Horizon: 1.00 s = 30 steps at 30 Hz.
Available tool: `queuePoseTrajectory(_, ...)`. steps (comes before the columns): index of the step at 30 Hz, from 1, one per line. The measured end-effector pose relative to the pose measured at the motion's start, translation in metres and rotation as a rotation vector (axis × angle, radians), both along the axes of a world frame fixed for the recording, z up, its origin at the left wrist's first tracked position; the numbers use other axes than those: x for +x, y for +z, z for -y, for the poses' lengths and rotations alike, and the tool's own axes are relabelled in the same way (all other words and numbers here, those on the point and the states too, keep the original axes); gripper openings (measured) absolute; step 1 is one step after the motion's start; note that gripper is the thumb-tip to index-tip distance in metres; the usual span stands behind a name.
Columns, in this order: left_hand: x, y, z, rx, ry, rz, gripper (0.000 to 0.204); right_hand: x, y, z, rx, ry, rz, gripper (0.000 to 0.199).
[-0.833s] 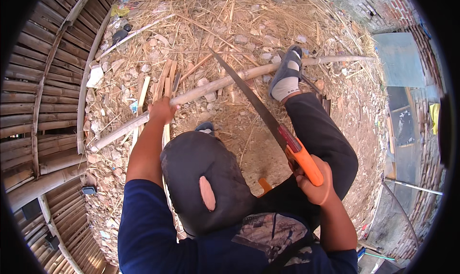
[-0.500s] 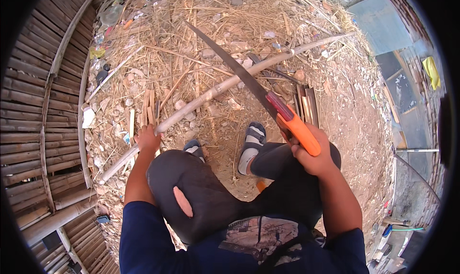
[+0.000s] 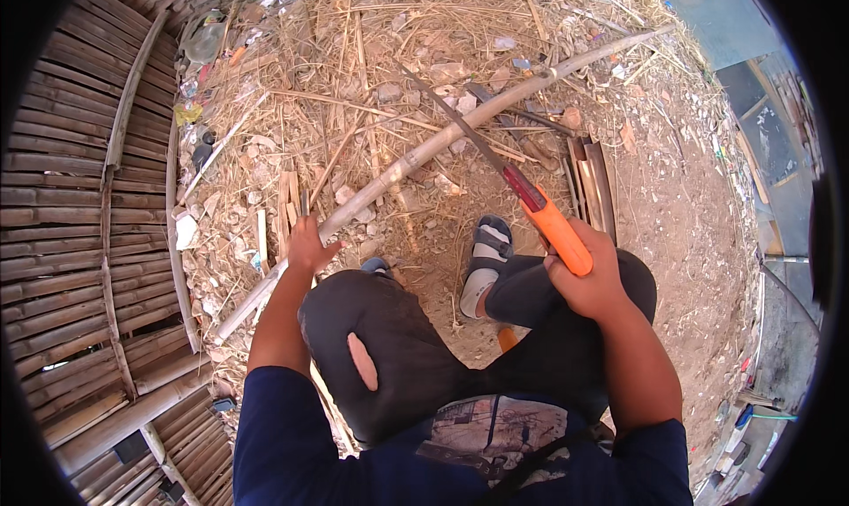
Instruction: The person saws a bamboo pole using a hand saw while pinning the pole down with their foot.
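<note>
A long pale bamboo pole lies slantwise over the ground, from near my left knee up to the far right. My left hand is closed over its near part, the thumb stretched along it. In my right hand is the orange handle of a hand saw, gripped firmly above my right knee. The saw's dark blade points far left and crosses over the pole's middle. Whether its teeth touch the pole I cannot tell.
Cut bamboo pieces stand by my right foot, with more bamboo strips beyond my left hand. Straw, stones and litter cover the ground. A slatted bamboo wall rises at left; grey-blue sheets lean at right.
The saw has tilted and dropped toward the pole, its tip moving right and nearer. My left hand has shifted slightly on the pole, its thumb now spread out. The whole view has swung a little.
</note>
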<state>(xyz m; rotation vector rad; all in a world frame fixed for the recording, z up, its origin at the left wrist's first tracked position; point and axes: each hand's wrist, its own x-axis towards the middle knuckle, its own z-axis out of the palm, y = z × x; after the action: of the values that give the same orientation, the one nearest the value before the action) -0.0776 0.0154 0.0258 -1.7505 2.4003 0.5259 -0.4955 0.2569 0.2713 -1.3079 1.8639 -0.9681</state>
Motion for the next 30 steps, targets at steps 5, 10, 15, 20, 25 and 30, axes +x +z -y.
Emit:
queuePoseTrajectory(5,-0.041,-0.001,0.022,0.097,-0.028,-0.007,0.119,-0.003,-0.006,0.011,0.017,-0.013,0.024,0.017)
queuePoseTrajectory(10,-0.077,-0.010,0.034,0.044,-0.040,0.055,0.127,-0.008,-0.008,0.020,0.038,-0.009,0.027,0.016)
queuePoseTrajectory(15,-0.097,-0.022,0.036,0.060,-0.019,0.100,0.128,-0.015,-0.008,0.021,0.065,-0.030,0.032,0.017)
queuePoseTrajectory(20,-0.094,-0.037,0.042,0.043,-0.012,0.073,0.126,-0.023,-0.013,0.018,0.072,-0.062,0.084,0.019)
queuePoseTrajectory(25,-0.092,-0.043,0.040,0.016,0.006,0.049,0.123,-0.033,-0.019,0.015,0.062,-0.040,0.061,0.020)
queuePoseTrajectory(30,-0.100,-0.036,0.039,0.011,0.009,0.080,0.120,-0.034,-0.018,0.015,0.060,-0.081,0.102,0.020)
